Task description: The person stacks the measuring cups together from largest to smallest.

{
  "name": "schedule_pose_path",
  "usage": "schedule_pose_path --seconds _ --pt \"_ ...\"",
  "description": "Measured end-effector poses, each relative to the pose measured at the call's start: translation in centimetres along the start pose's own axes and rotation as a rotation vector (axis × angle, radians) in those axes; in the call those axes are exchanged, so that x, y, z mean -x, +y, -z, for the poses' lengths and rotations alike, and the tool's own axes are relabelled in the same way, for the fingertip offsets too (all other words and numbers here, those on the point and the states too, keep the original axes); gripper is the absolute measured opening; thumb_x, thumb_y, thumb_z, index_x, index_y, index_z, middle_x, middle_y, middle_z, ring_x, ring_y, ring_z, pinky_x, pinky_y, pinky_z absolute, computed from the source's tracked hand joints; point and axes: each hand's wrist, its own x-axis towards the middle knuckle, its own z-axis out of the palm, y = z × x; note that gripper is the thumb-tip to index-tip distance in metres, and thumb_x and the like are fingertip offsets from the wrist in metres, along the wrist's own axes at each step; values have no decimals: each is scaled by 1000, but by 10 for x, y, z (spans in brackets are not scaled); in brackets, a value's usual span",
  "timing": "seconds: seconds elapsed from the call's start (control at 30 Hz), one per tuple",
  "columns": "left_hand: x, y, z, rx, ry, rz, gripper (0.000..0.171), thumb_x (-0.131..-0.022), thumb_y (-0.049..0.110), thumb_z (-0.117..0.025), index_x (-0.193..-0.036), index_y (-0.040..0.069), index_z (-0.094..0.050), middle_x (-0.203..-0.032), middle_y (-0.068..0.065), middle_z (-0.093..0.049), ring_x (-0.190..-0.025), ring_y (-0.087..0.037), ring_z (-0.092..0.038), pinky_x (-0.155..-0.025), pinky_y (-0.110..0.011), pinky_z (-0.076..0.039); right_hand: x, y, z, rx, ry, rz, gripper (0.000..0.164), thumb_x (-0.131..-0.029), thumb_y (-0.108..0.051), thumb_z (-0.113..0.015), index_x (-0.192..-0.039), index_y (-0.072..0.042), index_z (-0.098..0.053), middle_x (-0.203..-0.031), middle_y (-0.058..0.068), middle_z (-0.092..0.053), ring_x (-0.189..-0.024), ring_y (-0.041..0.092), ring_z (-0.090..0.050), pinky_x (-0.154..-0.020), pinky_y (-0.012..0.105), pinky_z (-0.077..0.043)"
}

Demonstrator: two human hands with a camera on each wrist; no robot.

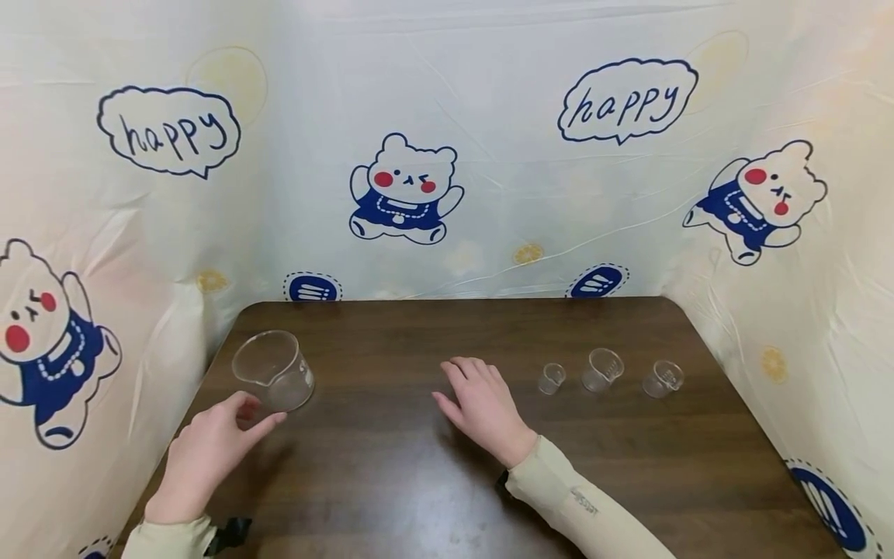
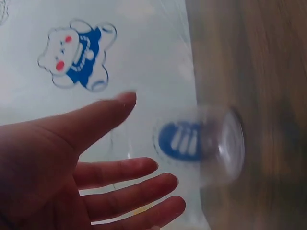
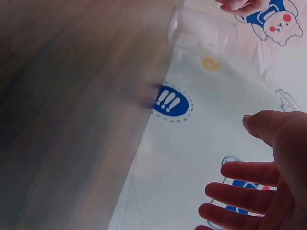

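A large clear glass beaker (image 1: 289,388) stands upright at the table's left side, its printed mark facing right. My left hand (image 1: 209,450) is just in front of it, thumb and fingers spread apart; in the left wrist view a gap shows between the fingertips (image 2: 165,184) and the beaker (image 2: 225,143). Above the middle of the table hovers my right hand (image 1: 485,407), fingers extended and holding nothing. Its spread fingers (image 3: 240,191) also show in the right wrist view, with the beaker (image 3: 201,33) farther off.
Three smaller clear beakers stand on the right: a tiny one (image 1: 552,379), a bigger one (image 1: 602,370) and another (image 1: 662,380) nearest the right edge. The dark wooden table (image 1: 391,481) is bordered by a printed cloth (image 1: 503,210) behind and at both sides.
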Motion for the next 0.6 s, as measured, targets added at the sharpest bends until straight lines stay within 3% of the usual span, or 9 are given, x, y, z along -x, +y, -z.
schedule_pose_path --seconds 0.17,0.3,0.47,0.6 --pt "-10 -28 2 4 -25 -15 68 -89 62 -75 -116 0 -68 -101 -20 -75 -90 -40 -70 -72 -58 -51 -8 -11 -5 10 -6 39 43 -101 -40 -68 -130 -8 -67 -126 8 -69 -115 27 -65 -93 44 -54" --pt "-18 -47 1 36 -35 -44 66 -91 52 -78 -120 -7 -64 -108 -28 -72 -96 -45 -69 -80 -61 -51 -17 -20 -11 18 -23 66 43 -101 -41 -68 -130 -9 -67 -125 5 -69 -114 25 -66 -93 42 -54" --pt "-26 -62 -2 85 -12 -93 54 -95 33 -76 -124 -9 -60 -112 -34 -69 -98 -47 -69 -84 -63 -50 -29 -34 -18 50 -37 102 43 -102 -44 -66 -130 -12 -67 -123 2 -70 -112 22 -66 -92 40 -55" --pt "-29 -66 -5 117 66 -113 37 -98 12 -68 -127 -9 -59 -111 -33 -69 -97 -47 -69 -79 -52 -53 -41 -46 -24 48 -51 134 43 -103 -46 -63 -131 -13 -67 -122 1 -71 -110 20 -68 -91 39 -55"
